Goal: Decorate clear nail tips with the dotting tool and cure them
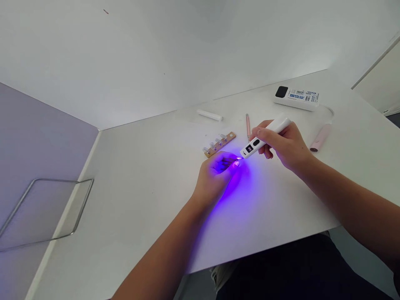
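My right hand (283, 141) is wrapped round a white handheld UV lamp (265, 135) with a small lit display and a dark oval button. The lamp slants down to the left, and its tip shines violet light on the fingertips of my left hand (215, 171). Those fingers are curled, with thumb and index finger pinched together; the glare hides what is between them, if anything. Just beyond my left hand lies a wooden strip (220, 146) bearing several small clear nail tips (213, 146). A thin pink pen-like tool (248, 125) lies behind the lamp, partly covered by my right hand.
On the white table (150, 216), a white capped tube (210, 115) lies toward the back. At the back right rests a white labelled device (296, 99), its cord leading to a pink handpiece (321, 137). A bent metal frame (83, 204) stands at the left against the lilac panel.
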Tool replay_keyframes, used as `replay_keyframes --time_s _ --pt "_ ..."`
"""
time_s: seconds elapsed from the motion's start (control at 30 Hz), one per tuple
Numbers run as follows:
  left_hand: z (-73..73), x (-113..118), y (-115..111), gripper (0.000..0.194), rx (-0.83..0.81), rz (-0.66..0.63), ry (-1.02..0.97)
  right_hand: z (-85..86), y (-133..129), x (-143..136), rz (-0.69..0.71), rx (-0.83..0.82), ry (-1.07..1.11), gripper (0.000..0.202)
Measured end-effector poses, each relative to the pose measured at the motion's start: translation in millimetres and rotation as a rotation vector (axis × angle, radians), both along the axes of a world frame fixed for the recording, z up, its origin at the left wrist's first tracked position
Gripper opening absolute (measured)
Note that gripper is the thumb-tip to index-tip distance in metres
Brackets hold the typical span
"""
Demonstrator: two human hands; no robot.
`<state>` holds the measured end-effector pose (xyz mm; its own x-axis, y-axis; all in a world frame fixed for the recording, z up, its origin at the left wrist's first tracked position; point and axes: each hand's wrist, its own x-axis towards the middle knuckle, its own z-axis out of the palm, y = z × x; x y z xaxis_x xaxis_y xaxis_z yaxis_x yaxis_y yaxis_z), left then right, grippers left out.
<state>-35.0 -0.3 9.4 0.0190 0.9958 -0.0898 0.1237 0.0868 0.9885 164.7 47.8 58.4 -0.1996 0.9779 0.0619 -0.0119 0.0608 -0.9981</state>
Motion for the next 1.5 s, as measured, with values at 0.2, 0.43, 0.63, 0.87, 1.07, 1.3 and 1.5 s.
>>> replay_keyframes --time_s 0.2,0.43,0.63,0.87,1.07,1.3,1.5 --pt "-1.5 -0.1 0.4 0.015 -0.010 -0.003 -0.015 4.4 -2.2 -1.0 -0.001 -0.009 -0.026 0.026" --pt "1.2 0.2 0.5 0.015 -0.013 -0.004 0.002 4.1 -3.4 -3.2 0.019 -0.020 -0.029 0.024" --pt "-0.3 0.5 0.7 0.014 -0.009 -0.002 0.025 0.6 -4.1 -2.9 0.050 -0.029 -0.043 0.028" --pt "-1.6 1.3 0.8 0.016 -0.013 -0.015 -0.003 0.0 -3.8 -2.7 0.049 -0.036 -0.051 0.030" --pt "-3.5 -0.9 1.4 0.015 -0.006 -0.018 0.043 -0.6 -3.1 -1.7 0.057 -0.031 -0.050 0.025" --pt "1.4 -0.6 1.7 0.015 0.003 -0.043 0.076 -1.2 -3.6 -2.4 0.079 -0.038 -0.059 0.027" --pt "2.4 -0.5 2.3 0.015 0.008 -0.043 0.073 -2.4 -3.5 -1.7 0.079 -0.036 -0.064 0.028"
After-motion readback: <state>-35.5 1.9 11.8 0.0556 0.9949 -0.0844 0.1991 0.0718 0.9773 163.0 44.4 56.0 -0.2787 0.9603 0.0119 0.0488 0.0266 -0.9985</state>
